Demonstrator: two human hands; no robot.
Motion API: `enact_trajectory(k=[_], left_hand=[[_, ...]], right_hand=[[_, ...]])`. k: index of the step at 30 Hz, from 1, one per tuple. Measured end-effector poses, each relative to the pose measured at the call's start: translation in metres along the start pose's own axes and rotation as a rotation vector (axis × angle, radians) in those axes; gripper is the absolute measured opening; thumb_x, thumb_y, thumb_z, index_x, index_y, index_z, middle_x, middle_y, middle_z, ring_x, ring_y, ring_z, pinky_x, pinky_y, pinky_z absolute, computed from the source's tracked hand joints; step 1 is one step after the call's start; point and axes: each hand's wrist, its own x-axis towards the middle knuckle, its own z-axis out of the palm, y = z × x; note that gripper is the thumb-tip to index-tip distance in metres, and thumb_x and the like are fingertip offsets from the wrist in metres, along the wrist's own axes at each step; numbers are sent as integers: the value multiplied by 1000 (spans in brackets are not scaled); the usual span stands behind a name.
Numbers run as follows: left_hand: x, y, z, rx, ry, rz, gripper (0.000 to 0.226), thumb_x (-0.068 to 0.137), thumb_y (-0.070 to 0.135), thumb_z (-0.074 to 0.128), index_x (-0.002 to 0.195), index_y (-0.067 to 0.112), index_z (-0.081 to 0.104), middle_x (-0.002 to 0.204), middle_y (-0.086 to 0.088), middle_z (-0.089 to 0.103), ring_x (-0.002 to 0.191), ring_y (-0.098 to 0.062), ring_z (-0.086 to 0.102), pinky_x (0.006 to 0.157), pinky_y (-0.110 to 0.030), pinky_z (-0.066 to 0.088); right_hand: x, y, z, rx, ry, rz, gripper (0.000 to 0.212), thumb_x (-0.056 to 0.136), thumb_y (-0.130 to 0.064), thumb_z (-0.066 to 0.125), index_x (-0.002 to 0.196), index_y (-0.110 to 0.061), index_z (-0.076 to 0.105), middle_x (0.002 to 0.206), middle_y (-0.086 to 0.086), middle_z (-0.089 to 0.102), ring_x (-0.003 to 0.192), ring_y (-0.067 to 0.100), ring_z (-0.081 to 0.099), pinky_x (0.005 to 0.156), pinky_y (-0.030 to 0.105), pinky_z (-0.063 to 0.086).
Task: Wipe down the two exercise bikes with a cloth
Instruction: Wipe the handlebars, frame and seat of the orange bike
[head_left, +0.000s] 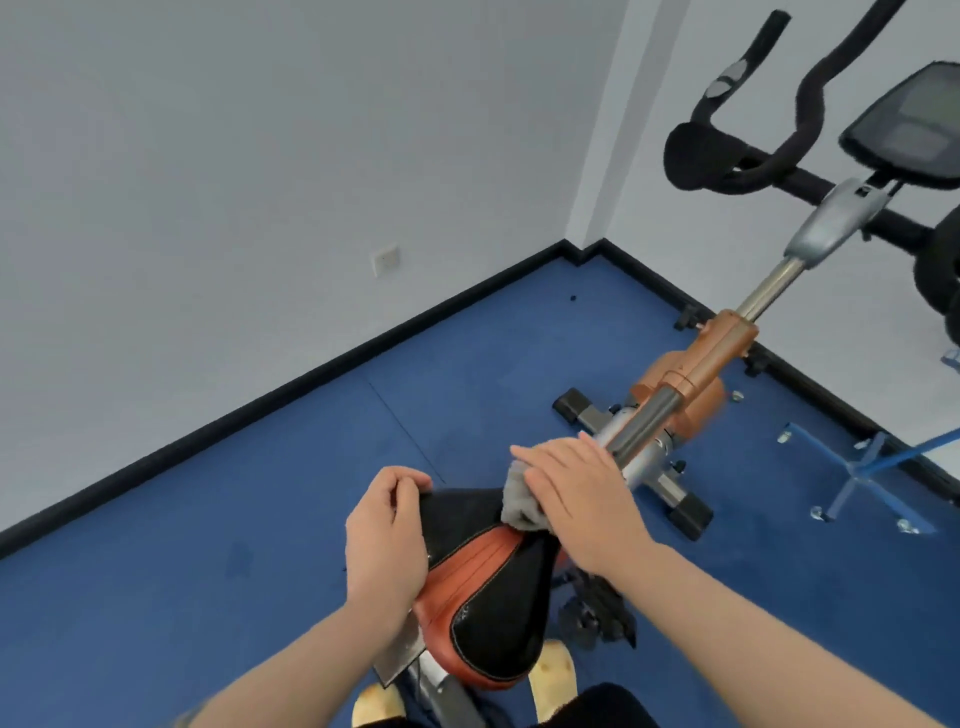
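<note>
Two hands at work on saddle of orange-and-black exercise bike, seen from above. Left hand curled round left edge of saddle, thumb and fingers clasping the rim, apparently to steady it. Right hand laid flat, fingers straight, pressing grey cloth onto saddle nose, close to the grey frame tube. Cloth crumpled and mostly covered by the palm; judged soft, light and limp, best controlled by spreading under a flat palm or bunching in the fingers, and likely to snag on stitching if dragged loosely. Saddle padded and smooth-looking, so probably slightly yielding and easy to wipe; mounted on a post, hence the steadying hold at its rim seems sensible. Handlebars and display console upper right, well apart from both hands, not reached by the cloth at this moment. Blue floor beneath, pale walls meeting at a corner with dark skirting, wall socket low on left wall, blue metal stand at right. Second bike not identifiable with certainty
</note>
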Motion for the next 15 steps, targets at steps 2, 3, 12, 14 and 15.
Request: enact_trajectory(k=[2,3,12,14,15], left_hand=[[-5,1,2,-13,100,-47,31,99,20,43,81,34,64,84,24,65,83,6,58,67,-21,41],[-7,1,2,-21,159,-64,31,99,20,42,81,35,63,84,24,66,83,5,59,69,-21,42],[-55,4,24,36,320,-216,28,103,40,30,122,36,50,123,19,52,114,-6,51,103,-39,41],[-72,2,32,38,391,-236,34,102,44,29,132,38,43,131,22,45,119,-4,47,106,-41,38],[-78,1,35,17,422,-243,34,102,43,30,134,37,41,133,21,44,121,-4,46,107,-41,38]], right_hand=[[8,-20,0,-72,13,89,44,104,-36,19,140,-31,45,129,-15,52,124,11,41,116,36,12],[6,-40,2,-35,18,82,46,102,-36,21,136,-26,50,124,-11,57,120,15,47,115,39,18],[29,-8,-4,-102,-90,-303,42,102,-45,17,123,-30,51,113,-7,65,98,20,61,81,38,41],[30,-32,-1,-173,-85,-285,47,100,-42,7,112,-28,50,109,-7,64,93,22,61,72,37,35],[30,-47,6,-114,-79,-290,48,100,-42,6,115,-27,49,112,-6,63,95,22,61,72,37,33]])
